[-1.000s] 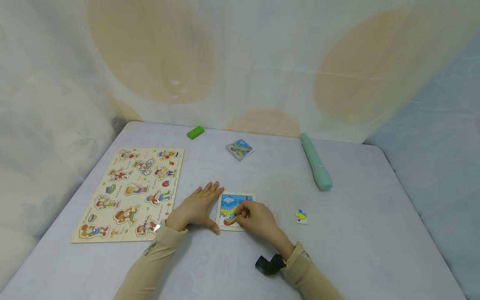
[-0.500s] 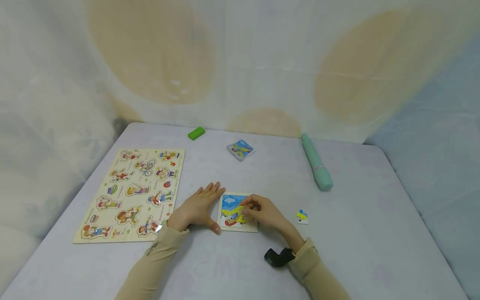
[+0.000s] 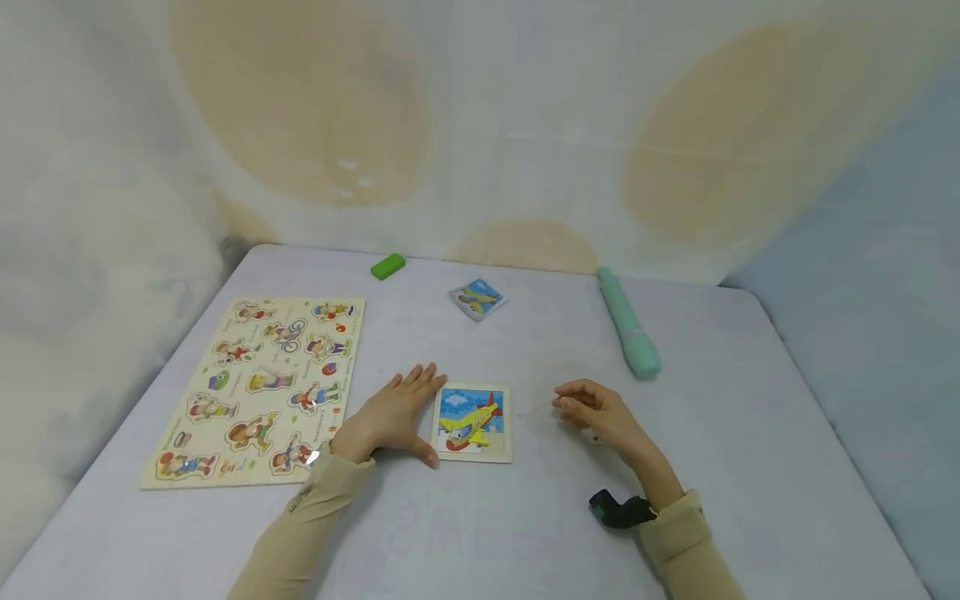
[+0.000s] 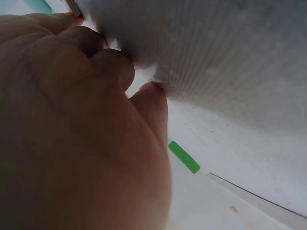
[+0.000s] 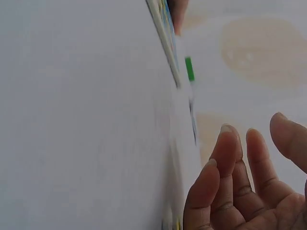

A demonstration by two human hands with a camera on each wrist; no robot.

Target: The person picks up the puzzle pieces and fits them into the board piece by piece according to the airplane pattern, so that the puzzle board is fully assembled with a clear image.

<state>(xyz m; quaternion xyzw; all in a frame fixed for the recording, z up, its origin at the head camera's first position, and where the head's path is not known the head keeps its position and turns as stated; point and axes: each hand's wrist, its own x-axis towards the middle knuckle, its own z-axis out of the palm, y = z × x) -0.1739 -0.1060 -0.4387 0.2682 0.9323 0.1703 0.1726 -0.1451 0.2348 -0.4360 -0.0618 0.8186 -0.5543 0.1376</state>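
A small framed jigsaw puzzle (image 3: 471, 421) with a yellow and red airplane on blue lies on the table, bare wood showing at its lower right. My left hand (image 3: 392, 421) rests spread beside it, with fingers and thumb at its left edge. To the right, my right hand (image 3: 606, 422) hovers over the table, its fingers loosely bent and nothing between them. Beneath that hand a loose puzzle piece (image 3: 596, 438) is mostly hidden. In the right wrist view the right hand's fingers (image 5: 225, 153) stand apart from the thumb.
A large wooden board with cartoon sports figures (image 3: 251, 392) lies left of the left hand. Toward the back are a green block (image 3: 387, 267), a small airplane picture card (image 3: 478, 298) and a mint-green tapered roll (image 3: 630, 329). Cloth walls (image 3: 525, 125) stand behind the table.
My right hand has left the airplane puzzle and moved right, over the loose piece. More yellow and red airplane shows at the puzzle's right side. The left hand has stayed in place.
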